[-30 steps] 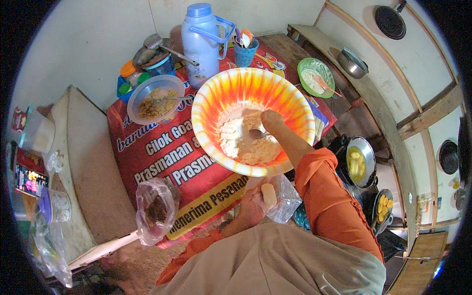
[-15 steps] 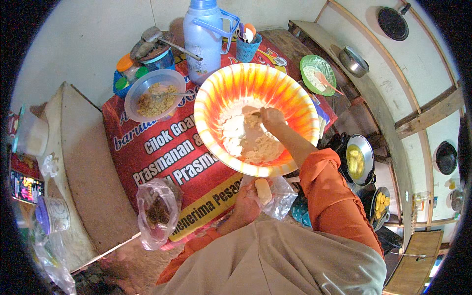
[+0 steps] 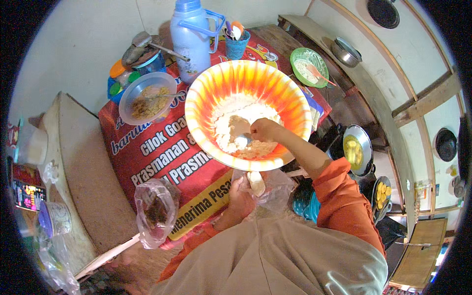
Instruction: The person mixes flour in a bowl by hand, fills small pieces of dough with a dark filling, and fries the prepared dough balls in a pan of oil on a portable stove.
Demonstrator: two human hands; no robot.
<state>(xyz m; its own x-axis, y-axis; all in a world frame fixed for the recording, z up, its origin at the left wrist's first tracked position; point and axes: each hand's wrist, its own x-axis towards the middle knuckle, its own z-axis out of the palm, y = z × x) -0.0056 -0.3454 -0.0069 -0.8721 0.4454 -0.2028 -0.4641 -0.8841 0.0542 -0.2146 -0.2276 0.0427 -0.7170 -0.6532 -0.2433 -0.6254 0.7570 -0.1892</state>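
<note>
A large orange, yellow and white basin (image 3: 196, 105) holds a pale, crumbly, flour-like mixture (image 3: 226, 129). My right hand (image 3: 264, 130) reaches into it from the right, fingers closed round a spoon (image 3: 241, 141) whose bowl carries some white mixture. Below the basin's near rim, my left hand (image 3: 240, 200) grips a clear plastic bag (image 3: 275, 189). A pale, elongated lump (image 3: 255, 184) shows at the bag's mouth; its kind cannot be made out.
Left of the basin stand a translucent bowl (image 3: 129, 112) of crumbly food, a blue thermos (image 3: 191, 46) and a plastic bag of dark stuff (image 3: 156, 209). A green bowl (image 3: 322, 81) sits at far right. Frying pans (image 3: 363, 164) with yellow pieces stand at right.
My right hand and the spoon have moved nearer and slightly left within the basin. The spoon's bowl now shows with white mixture on it. My left hand still grips the bag.
</note>
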